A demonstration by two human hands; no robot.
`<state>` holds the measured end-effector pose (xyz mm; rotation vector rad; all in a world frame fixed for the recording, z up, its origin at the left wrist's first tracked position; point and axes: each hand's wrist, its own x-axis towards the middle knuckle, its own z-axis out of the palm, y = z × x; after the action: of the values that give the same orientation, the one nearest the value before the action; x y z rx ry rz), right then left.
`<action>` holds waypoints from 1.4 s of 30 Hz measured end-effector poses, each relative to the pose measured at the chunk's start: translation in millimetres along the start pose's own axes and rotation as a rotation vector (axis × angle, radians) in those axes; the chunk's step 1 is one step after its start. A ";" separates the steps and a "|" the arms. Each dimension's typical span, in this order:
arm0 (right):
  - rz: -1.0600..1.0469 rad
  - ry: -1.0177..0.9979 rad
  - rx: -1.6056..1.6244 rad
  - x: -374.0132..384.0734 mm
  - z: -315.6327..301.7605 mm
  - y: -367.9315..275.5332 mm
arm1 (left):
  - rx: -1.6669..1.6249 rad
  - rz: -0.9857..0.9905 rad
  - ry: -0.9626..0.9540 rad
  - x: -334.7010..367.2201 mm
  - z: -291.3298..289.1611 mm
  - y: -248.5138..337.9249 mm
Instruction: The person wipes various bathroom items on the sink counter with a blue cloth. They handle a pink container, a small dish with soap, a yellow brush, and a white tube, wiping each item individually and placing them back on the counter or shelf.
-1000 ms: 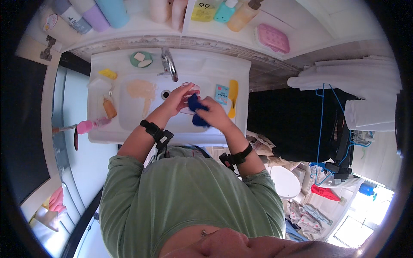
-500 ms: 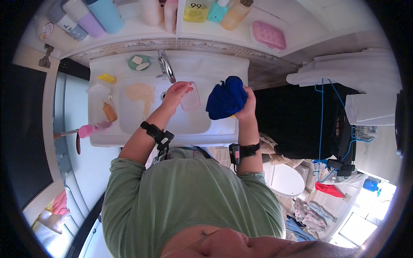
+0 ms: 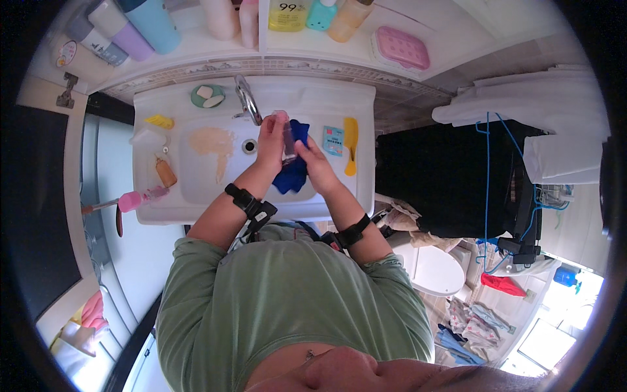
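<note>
Over the white sink (image 3: 155,210), my left hand (image 3: 271,142) grips a thin, clear, pink-tinged plastic case or lid (image 3: 289,145), held on edge. A dark blue cloth (image 3: 292,181) is bunched against its right side. My right hand (image 3: 316,166) is closed on the cloth and presses it to the plastic piece. The fingers of both hands partly cover the piece. Left of my hands, the basin shows a beige smear (image 3: 212,145) and a dark drain hole (image 3: 249,146). Behind them stands a chrome faucet (image 3: 246,98).
On the sink's right ledge lie a blue-white packet (image 3: 333,140) and a yellow comb (image 3: 351,145). The left ledge holds a small orange bottle (image 3: 165,172) and a pink-capped bottle (image 3: 134,199). A green soap dish (image 3: 208,96) sits at the back, below shelved bottles and a pink box (image 3: 403,48).
My right hand has brought the blue cloth leftward onto the clear plastic piece. This uncovers the packet and yellow comb on the right ledge. My left hand has shifted slightly right and turned the piece.
</note>
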<state>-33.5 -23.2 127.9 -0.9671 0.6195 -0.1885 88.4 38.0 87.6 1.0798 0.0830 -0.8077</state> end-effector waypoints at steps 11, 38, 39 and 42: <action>-0.335 -0.074 -0.805 -34.1 -42.5 -27.6 | -0.283 -0.553 -0.369 -7.8 -35.6 -32.4; -0.645 0.282 -1.037 -45.0 -28.9 -49.2 | -0.324 -0.567 -0.669 -39.2 35.4 -26.9; -0.658 0.296 -1.050 -45.0 -25.8 -44.3 | -0.358 -0.577 -0.697 -37.8 37.9 -20.5; -0.776 0.334 -1.118 -49.6 -22.0 -25.3 | -0.424 -0.616 -0.716 -35.7 42.9 -2.8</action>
<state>-83.4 -32.5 159.7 -2.2784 0.6146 -0.7491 47.7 22.2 122.4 0.3069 -0.0239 -1.6103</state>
